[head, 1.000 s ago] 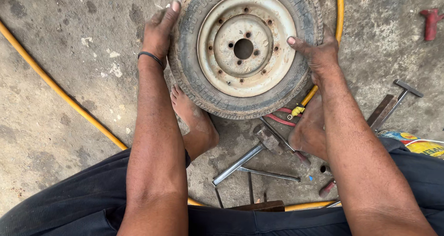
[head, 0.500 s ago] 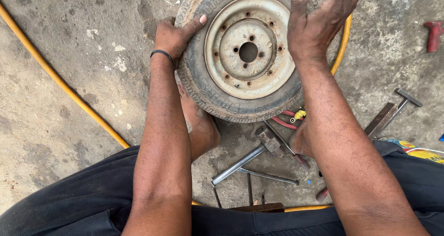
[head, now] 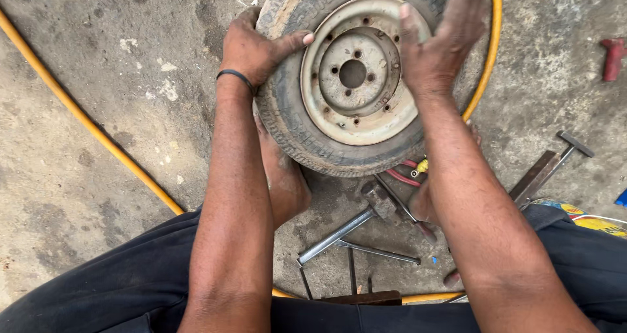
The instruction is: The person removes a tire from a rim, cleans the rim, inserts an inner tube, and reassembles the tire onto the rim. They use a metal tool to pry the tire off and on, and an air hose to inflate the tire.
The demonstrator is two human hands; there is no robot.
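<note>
The wheel (head: 349, 78) is kept tilted on the concrete floor (head: 98, 176), propped by a bare foot (head: 284, 183). Its tyre is gripped by the left hand (head: 258, 49); the right hand (head: 437, 42) lies open-fingered across the rim, steadying it.

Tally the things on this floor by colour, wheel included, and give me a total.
Yellow: 1, the hose
Red: 1, the red piece
Grey metal: 3, the hammer, the thin rod, the T-handled tool
Black and rusty: 1, the wheel
Total: 6
</note>
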